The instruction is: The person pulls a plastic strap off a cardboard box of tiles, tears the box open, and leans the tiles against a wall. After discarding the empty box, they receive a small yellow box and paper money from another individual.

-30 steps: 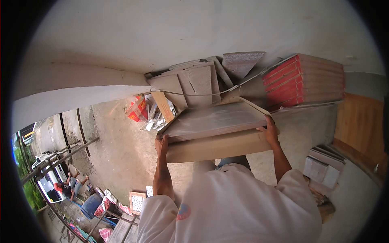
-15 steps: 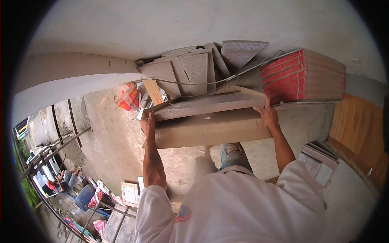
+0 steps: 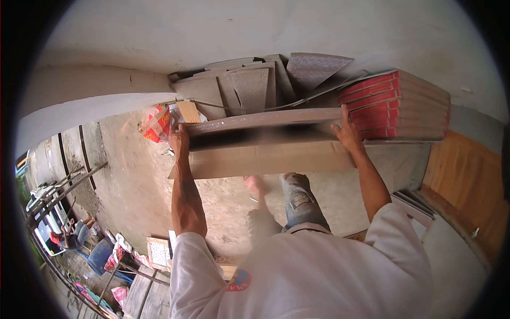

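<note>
Just past the knees [image 3: 302,202], I see my left hand [image 3: 179,140] and right hand [image 3: 349,133] clasping opposite ends of the box [image 3: 265,162]; through the blur it seems heavy, stiff, best held there; beyond, red cartons [image 3: 374,106] and tiles [image 3: 249,87]

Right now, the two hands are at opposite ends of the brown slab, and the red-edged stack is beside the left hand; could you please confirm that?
Not quite: the red-edged stack is beside the right hand, not the left hand, as the head view shows. The two hands are indeed at opposite ends of the brown slab.
</note>
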A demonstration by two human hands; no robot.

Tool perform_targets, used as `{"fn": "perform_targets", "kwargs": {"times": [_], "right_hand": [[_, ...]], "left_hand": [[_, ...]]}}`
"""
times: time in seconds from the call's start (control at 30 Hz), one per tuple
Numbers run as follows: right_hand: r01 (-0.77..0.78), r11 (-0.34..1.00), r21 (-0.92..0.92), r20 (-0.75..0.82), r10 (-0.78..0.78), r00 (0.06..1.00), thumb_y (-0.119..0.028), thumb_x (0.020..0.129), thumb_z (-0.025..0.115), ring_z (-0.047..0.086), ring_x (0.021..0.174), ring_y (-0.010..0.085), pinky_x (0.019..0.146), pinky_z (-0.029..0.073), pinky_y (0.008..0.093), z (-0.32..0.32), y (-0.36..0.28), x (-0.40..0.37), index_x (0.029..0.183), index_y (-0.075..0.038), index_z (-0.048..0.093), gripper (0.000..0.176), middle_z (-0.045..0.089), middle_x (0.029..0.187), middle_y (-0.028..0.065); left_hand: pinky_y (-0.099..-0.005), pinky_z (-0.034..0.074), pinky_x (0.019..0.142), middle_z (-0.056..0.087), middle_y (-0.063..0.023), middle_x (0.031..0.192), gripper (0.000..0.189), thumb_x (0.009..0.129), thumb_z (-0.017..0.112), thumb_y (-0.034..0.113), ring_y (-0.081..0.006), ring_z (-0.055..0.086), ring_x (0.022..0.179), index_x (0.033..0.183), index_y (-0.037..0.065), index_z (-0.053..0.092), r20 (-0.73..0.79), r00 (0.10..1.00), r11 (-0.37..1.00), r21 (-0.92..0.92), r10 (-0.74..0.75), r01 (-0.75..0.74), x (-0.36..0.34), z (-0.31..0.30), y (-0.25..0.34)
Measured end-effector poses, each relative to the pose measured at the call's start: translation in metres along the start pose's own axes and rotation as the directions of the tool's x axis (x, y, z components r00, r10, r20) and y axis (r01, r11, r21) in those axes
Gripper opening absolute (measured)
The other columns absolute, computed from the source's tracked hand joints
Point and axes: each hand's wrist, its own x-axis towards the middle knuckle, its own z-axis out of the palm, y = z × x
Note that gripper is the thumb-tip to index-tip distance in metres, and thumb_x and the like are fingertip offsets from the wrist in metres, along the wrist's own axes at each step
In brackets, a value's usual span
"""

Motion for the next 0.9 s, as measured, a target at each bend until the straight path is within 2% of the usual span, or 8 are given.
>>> {"fn": "perform_targets", "kwargs": {"times": [0.03,0.17,0.27,0.37,0.47,0.57,0.73,0.9], "right_hand": [[-0.012,1.000,-0.012,0.015,0.012,1.000,-0.027,0.089,0.064,0.049,0.120,0.0462,0.098,0.043,0.0500,-0.002,-0.003,0.005,0.150,-0.014,0.010,0.084,0.041,0.142,0.0255],[-0.201,0.979,-0.026,0.206,0.202,0.958,-0.022,0.088,0.064,0.050,0.118,0.0465,0.097,0.044,0.0503,-0.030,-0.033,0.024,0.151,-0.016,0.007,0.085,0.040,0.142,0.0274],[-0.165,0.985,-0.050,0.190,0.172,0.967,-0.020,0.088,0.064,0.051,0.118,0.0460,0.097,0.045,0.0496,-0.030,-0.034,0.038,0.151,-0.014,0.006,0.086,0.039,0.142,0.0276],[0.004,0.995,-0.101,0.015,-0.002,1.000,-0.018,0.086,0.065,0.060,0.102,0.0465,0.086,0.050,0.0519,-0.010,-0.014,0.051,0.150,-0.014,0.008,0.086,0.049,0.132,0.0279],[0.109,0.990,-0.092,-0.090,-0.118,0.989,-0.016,0.085,0.066,0.060,0.101,0.0461,0.085,0.051,0.0519,0.001,-0.002,0.064,0.149,-0.013,0.010,0.085,0.049,0.133,0.0270],[0.014,0.997,-0.073,0.034,-0.012,0.999,-0.014,0.084,0.068,0.050,0.120,0.0436,0.098,0.045,0.0480,-0.011,-0.013,0.070,0.151,-0.013,0.007,0.090,0.038,0.144,0.0259],[0.011,0.995,-0.102,0.059,-0.005,0.998,-0.015,0.083,0.067,0.057,0.110,0.0437,0.093,0.049,0.0489,-0.017,-0.015,0.082,0.151,-0.013,0.008,0.089,0.044,0.139,0.0257],[0.021,0.992,-0.125,0.037,-0.017,0.999,-0.018,0.083,0.066,0.059,0.107,0.0435,0.092,0.049,0.0493,-0.018,-0.017,0.094,0.151,-0.014,0.009,0.089,0.046,0.139,0.0237]], "left_hand": [[-0.0460,0.045,0.086,0.065,-0.0229,0.101,0.040,0.088,0.053,0.039,-0.0412,0.060,0.098,0.099,0.003,0.067,-0.062,0.998,1.000,0.010,0.014,-0.013,0.002,0.005,0.000],[-0.0471,0.045,0.086,0.065,-0.0219,0.103,0.039,0.089,0.053,0.039,-0.0421,0.060,0.099,0.104,0.006,0.066,0.046,0.999,0.999,0.023,0.025,-0.026,0.030,0.014,-0.009],[-0.0476,0.045,0.086,0.066,-0.0217,0.103,0.038,0.089,0.053,0.039,-0.0419,0.060,0.099,0.103,0.006,0.066,0.041,0.999,0.998,0.057,-0.032,0.029,0.036,0.013,0.017],[-0.0467,0.044,0.089,0.066,-0.0223,0.104,0.042,0.089,0.052,0.041,-0.0414,0.060,0.102,0.110,0.007,0.065,-0.002,0.998,0.997,0.044,-0.057,0.057,0.043,0.022,0.022],[-0.0464,0.043,0.092,0.065,-0.0228,0.107,0.045,0.091,0.050,0.044,-0.0419,0.059,0.104,0.116,0.009,0.064,0.030,0.998,0.996,0.073,-0.052,0.050,0.049,0.022,0.027],[-0.0470,0.042,0.093,0.065,-0.0233,0.109,0.042,0.093,0.047,0.043,-0.0420,0.059,0.105,0.116,0.013,0.064,0.051,0.998,0.992,0.119,-0.037,0.031,0.050,0.023,0.034],[-0.0485,0.043,0.092,0.064,-0.0242,0.111,0.035,0.095,0.046,0.040,-0.0423,0.058,0.106,0.117,0.019,0.062,0.068,0.997,0.977,0.211,0.027,-0.041,0.054,0.027,0.036],[-0.0492,0.043,0.090,0.063,-0.0243,0.111,0.031,0.096,0.048,0.037,-0.0433,0.058,0.106,0.116,0.018,0.061,0.108,0.984,0.979,0.132,0.143,-0.156,0.062,0.029,0.037]]}}
